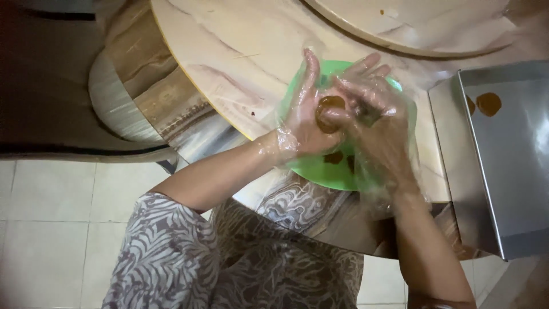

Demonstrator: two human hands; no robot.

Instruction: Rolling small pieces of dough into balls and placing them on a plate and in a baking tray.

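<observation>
Over green bowl [320,171] w/ brown bits, both hands [343,117] press brown ball [329,109].

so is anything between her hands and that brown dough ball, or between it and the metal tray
Only thin clear gloves separate the left hand and right hand from the dough ball. Toward the metal tray, nothing visible blocks.

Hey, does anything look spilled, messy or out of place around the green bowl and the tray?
Only small things: a brown smear on the table left of the green bowl, and the metal tray juts past the table edge.
</observation>
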